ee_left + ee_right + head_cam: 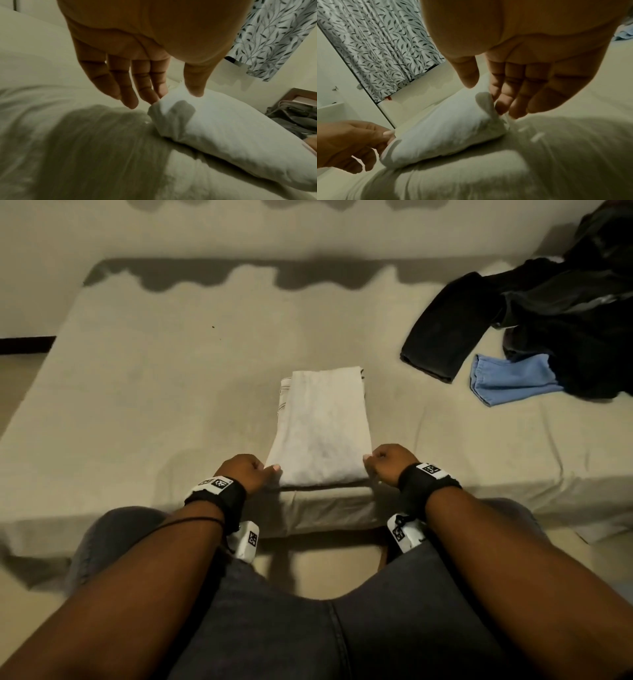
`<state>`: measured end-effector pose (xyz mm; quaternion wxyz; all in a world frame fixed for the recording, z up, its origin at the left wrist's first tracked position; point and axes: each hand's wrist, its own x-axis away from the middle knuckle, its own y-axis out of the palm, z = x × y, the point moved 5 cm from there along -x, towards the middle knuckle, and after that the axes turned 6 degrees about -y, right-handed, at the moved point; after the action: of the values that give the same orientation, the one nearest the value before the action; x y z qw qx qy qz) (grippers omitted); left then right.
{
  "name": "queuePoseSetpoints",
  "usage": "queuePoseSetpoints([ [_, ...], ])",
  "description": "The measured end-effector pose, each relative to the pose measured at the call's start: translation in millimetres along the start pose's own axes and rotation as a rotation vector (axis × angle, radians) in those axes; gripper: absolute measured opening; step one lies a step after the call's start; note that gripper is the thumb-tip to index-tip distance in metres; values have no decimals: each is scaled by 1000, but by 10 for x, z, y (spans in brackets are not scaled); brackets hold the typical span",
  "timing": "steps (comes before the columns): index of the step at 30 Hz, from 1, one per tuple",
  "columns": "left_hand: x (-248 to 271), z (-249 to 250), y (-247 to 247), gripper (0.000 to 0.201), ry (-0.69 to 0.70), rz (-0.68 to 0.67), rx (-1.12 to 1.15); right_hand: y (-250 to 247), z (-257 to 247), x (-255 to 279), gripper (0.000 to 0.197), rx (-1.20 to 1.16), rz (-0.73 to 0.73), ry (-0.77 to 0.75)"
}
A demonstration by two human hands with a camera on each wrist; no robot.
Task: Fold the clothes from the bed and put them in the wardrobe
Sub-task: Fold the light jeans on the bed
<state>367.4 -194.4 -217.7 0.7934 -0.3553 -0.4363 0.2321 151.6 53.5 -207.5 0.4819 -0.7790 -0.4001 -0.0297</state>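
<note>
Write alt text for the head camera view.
Two hands, the left hand and right hand, pinch the near corners of a folded white cloth lying at the front edge of a beige bed. A heap of dark clothes and a blue garment lie unfolded to the right.

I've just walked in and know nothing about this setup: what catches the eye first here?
A pale folded cloth lies at the near edge of the bed, its two near corners pinched by the left hand and right hand. Far right, a heap of dark clothes waits unfolded, a blue garment poking out beneath.
</note>
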Motion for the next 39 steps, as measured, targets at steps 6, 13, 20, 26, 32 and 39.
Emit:
queuePoseSetpoints([
  [6,192,-82,14,30,-13,-30,64,108,9,222,37,72,6,41],
  [13,253,-45,-126,23,12,77,68,-56,39,251,26,34,146,31],
  [20,188,-198,-14,31,-62,-6,1,-26,157,244,27,99,34,78],
  [26,163,-228,57,29,-98,-76,-32,-27,160,277,16,121,-72,88],
  [32,-1,4,-191,12,-35,-84,36,-131,114,131,23,35,-146,65],
  [39,-331,488,-196,15,95,-70,486,-327,-73,-275,26,-98,93,-81],
])
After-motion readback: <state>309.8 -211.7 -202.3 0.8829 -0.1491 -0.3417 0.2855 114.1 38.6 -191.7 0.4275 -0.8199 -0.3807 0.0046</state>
